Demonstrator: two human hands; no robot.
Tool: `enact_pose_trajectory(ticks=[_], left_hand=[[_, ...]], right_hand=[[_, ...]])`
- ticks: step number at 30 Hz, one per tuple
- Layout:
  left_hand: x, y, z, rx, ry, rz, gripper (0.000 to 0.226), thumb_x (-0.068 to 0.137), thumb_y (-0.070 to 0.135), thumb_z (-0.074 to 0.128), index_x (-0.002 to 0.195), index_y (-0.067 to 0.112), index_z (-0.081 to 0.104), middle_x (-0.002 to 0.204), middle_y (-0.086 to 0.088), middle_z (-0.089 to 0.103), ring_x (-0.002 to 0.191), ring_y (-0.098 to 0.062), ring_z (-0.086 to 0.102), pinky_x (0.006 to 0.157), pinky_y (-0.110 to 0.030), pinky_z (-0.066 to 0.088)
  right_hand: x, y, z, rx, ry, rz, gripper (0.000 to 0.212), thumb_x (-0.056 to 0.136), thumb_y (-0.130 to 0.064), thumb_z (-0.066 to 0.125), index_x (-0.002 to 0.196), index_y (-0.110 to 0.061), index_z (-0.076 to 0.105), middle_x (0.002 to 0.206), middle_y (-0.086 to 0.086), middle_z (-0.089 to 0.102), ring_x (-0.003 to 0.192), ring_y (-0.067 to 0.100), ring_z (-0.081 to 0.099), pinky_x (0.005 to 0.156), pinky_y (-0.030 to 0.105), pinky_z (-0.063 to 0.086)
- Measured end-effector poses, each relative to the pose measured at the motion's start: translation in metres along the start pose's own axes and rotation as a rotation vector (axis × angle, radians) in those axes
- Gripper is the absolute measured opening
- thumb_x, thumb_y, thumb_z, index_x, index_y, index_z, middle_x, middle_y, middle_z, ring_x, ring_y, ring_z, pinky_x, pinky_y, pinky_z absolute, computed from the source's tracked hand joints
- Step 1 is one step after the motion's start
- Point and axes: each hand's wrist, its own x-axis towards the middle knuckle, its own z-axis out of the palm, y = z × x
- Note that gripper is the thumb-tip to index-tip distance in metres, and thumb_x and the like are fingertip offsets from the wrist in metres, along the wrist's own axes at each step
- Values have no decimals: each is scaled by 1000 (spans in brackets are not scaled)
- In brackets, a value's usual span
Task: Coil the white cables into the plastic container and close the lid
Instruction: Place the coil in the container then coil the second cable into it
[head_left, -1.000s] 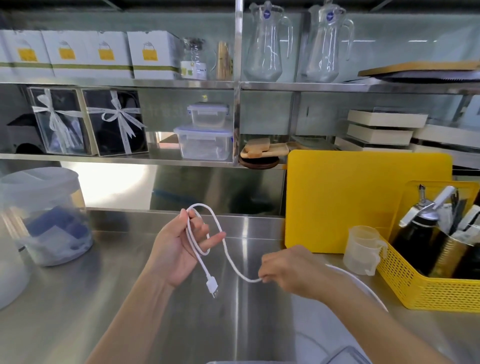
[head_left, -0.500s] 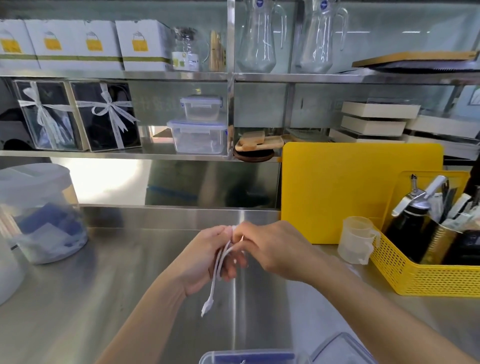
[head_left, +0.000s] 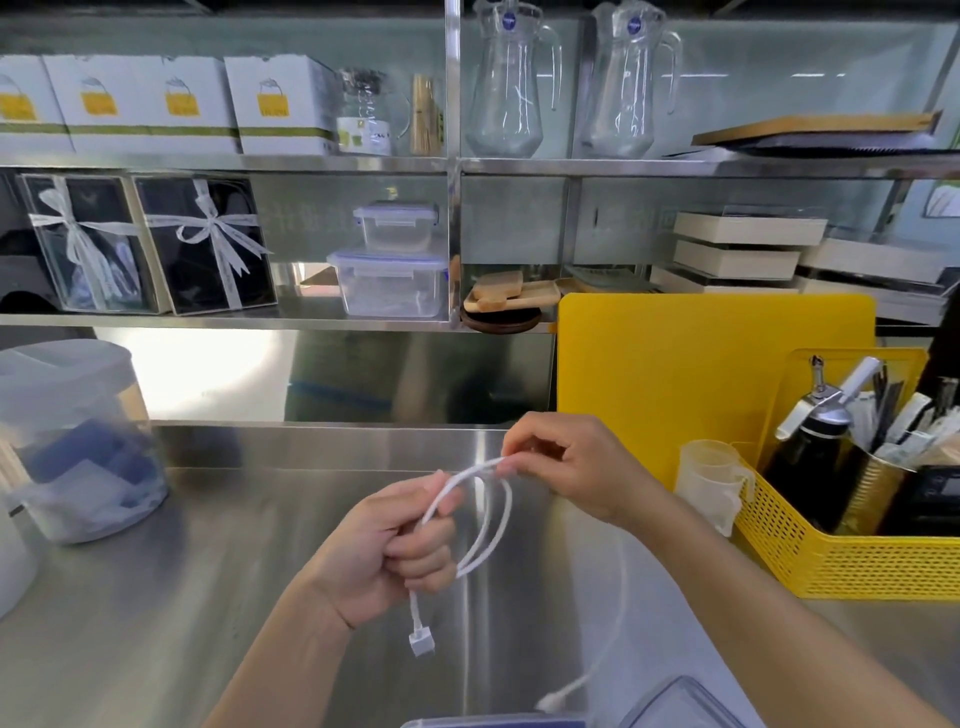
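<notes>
I am gripping the white cable (head_left: 470, 525) in my left hand (head_left: 387, 545), fingers curled shut around the gathered strands; one connector (head_left: 422, 643) is dangling just below that fist; my right hand (head_left: 576, 475) is pinching the top of the loop between thumb and fingertips, just up and right of the left. A moment ago my two hands were pressed together over the bundle; now they are drawing apart a little, and a second turn is showing, so two arcs are curving from one hand to the other; a second ago there was only one open loop. I judge the coil is growing by one wrap at a time. The free tail is trailing down to the right across the steel counter (head_left: 182, 597), its far connector (head_left: 550, 702) lying near the bottom edge, so some length is left to wind. The plastic container (head_left: 498, 722) is just peeking in at the near edge, its lid (head_left: 680, 704) beside it and off; nothing is going into it yet, and closing is waiting on that.
</notes>
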Motion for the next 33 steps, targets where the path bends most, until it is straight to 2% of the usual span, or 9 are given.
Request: enact_pose_trajectory(ticks=[3,8,11,15,19,22,25,29,33], left_hand=[[-6,8,-14,-301,-253,22,36,102,25,29,92,3,55,51,2,35,42,-14,31,48,-24,33],[-4,15,2,-172,65,191,21,85,25,57,69,12,60,43,7,19,35,-9,15,35,-18,24],[2,18,11,-236,354,340,29,83,29,50,60,14,57,38,6,14,37,-9,5,31,-16,17],[9,14,5,-219,466,381,38,98,30,32,66,14,45,35,8,28,34,-6,9,32,-15,21],[17,-1,-3,175,679,316,40,102,26,30,66,12,41,43,5,27,33,-7,20,44,-29,53],[19,-12,1,469,730,225,37,101,24,30,66,11,35,52,-1,29,39,-12,23,46,-31,54],[19,-19,9,738,704,143,35,99,20,31,66,10,39,49,-3,40,37,-12,34,38,-18,33],[21,-26,16,742,537,89,29,89,24,38,66,10,47,45,0,41,37,-13,35,38,-20,26],[19,-21,25,588,406,-33,39,99,20,36,62,11,46,38,1,36,29,-6,20,41,-20,9]], right_hand=[[0,18,-8,134,181,126,18,85,-8,60,75,-23,60,64,-5,56,58,2,51,53,13,40],[-6,44,13,-390,121,229,25,96,-30,40,108,-22,61,97,2,68,89,18,60,75,38,52],[-16,51,33,-628,-60,273,39,99,-38,28,136,-34,37,90,-5,59,80,16,56,68,32,48],[-32,45,63,-676,-500,347,48,99,-29,29,143,-32,9,97,16,59,75,25,57,65,39,42],[-35,4,72,-775,-720,31,30,96,-17,39,125,-7,37,103,21,63,80,37,59,59,38,36],[-31,-16,63,-929,-581,-299,21,81,-19,65,97,-7,58,74,11,69,60,29,63,40,23,18],[-27,-22,54,-924,-349,-384,27,53,-26,87,68,-20,65,43,-3,60,33,15,51,49,15,-6],[-19,-31,44,-589,-272,-348,8,75,-19,71,72,-14,66,69,3,69,57,18,60,43,16,23],[-18,-20,38,-284,-52,-31,20,81,-31,64,94,-17,58,89,-2,54,76,10,48,62,26,42]])
